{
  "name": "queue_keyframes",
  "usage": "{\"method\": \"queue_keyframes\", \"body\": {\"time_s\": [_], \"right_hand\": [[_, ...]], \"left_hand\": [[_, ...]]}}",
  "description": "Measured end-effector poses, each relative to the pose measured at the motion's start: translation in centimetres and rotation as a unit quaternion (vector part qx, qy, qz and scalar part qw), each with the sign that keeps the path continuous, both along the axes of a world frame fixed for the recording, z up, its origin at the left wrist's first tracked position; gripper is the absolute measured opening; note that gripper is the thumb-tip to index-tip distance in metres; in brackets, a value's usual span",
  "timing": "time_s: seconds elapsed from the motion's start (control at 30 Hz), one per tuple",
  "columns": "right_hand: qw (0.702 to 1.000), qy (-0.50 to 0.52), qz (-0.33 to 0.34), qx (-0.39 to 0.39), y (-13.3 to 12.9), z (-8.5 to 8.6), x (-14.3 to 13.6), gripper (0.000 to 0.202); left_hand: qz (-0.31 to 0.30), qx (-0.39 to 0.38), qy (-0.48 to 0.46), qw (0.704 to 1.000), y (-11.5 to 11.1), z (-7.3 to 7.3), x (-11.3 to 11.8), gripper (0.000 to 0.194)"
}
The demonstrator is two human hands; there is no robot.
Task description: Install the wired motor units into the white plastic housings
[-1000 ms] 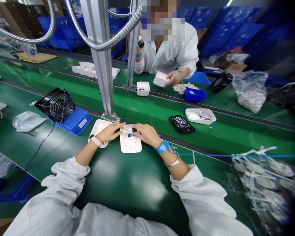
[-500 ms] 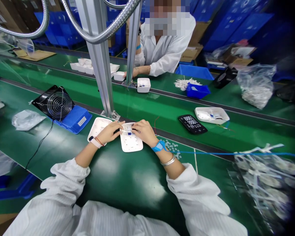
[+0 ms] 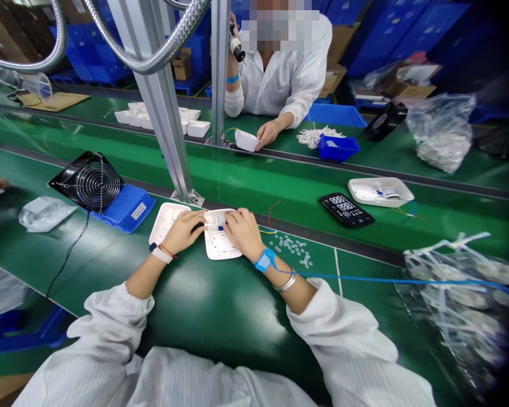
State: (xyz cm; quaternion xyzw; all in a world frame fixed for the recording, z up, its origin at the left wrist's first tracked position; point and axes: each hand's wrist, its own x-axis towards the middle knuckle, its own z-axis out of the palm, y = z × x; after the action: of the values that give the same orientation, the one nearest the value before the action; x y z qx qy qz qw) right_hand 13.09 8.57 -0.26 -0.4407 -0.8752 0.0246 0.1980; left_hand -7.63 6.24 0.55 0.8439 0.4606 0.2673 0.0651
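Observation:
In front of me lies a white plastic housing [image 3: 221,247], a shallow shell with small holes and a little blue part [image 3: 220,229] inside. My left hand [image 3: 187,229] pinches at its left edge, fingers curled. Across its upper right side, my right hand [image 3: 245,233] grips the shell, fingertips bent inside near the blue part; what they press there is hidden. Red and yellow wires [image 3: 270,212] emerge past the right hand. A second white shell [image 3: 164,220] lies partly behind my left hand.
Small white rings [image 3: 290,246] lie right of my hands. A black fan [image 3: 95,181] leans on a blue bin [image 3: 131,212] at left. A metal post [image 3: 169,130] stands ahead. Beyond the conveyor a co-worker's hand [image 3: 269,134] holds a white box [image 3: 246,141]. A blue wrist cord [image 3: 365,279] runs right.
My hands stay at the housing, with the right hand shifted slightly over it. Across the line, the co-worker has taken hold of a white box and tilted it, and a dark tool has come into view.

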Motion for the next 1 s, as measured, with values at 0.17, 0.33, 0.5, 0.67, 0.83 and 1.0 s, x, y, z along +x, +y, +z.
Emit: {"method": "queue_keyframes", "body": {"time_s": [0.17,0.33,0.5,0.67,0.83,1.0], "right_hand": [[0.998,0.039,-0.039,0.009,-0.8,-0.3,-0.4,0.024],[0.997,0.006,-0.064,0.031,-1.2,0.0,-0.4,0.027],[0.996,0.084,-0.031,0.015,-0.6,-1.0,0.5,0.019],[0.995,0.098,-0.016,0.012,-0.4,-1.2,0.6,0.017],[0.998,0.054,-0.010,0.038,-0.4,0.1,0.7,0.018],[0.989,0.056,0.131,0.027,0.3,0.8,-0.3,0.019]], "left_hand": [[0.000,0.005,-0.007,1.000,0.2,-0.3,0.2,0.012],[-0.006,0.004,-0.004,1.000,0.4,-0.3,0.3,0.012],[-0.012,-0.006,-0.015,1.000,0.5,-0.2,0.3,0.013],[-0.012,-0.008,-0.012,1.000,0.6,-0.1,0.3,0.013],[-0.022,-0.007,-0.004,1.000,0.6,0.0,0.2,0.013],[-0.030,-0.014,0.003,0.999,0.8,0.0,0.2,0.014]]}}
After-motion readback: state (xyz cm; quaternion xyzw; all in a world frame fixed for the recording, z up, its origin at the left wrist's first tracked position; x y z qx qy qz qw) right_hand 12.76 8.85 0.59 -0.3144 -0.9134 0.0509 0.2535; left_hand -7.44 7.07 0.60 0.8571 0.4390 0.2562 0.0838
